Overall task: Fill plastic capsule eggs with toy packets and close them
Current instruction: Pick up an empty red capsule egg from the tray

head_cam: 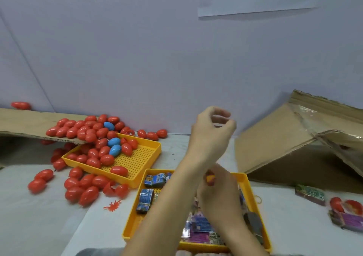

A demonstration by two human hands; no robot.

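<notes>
My left hand (212, 128) is raised above the table near the wall, blurred, its fingers loosely curled around nothing I can see. Below it, partly hidden by my left forearm, my right hand (216, 187) holds a small red egg piece (209, 178) over the yellow packet tray (133, 222). In that tray lie blue toy packets (157, 179) and purple toy packets (198, 228). Many closed red eggs (88, 132) and a few blue eggs (115, 149) spill across a second yellow tray (155, 149) at the left.
A tilted cardboard box (284, 147) stands at the right, and a cardboard flap (29, 122) lies at the far left. An open red egg shell (115, 190) and a red splat toy (113, 206) lie on the table. More packets (310, 193) and an open egg (345, 205) sit far right.
</notes>
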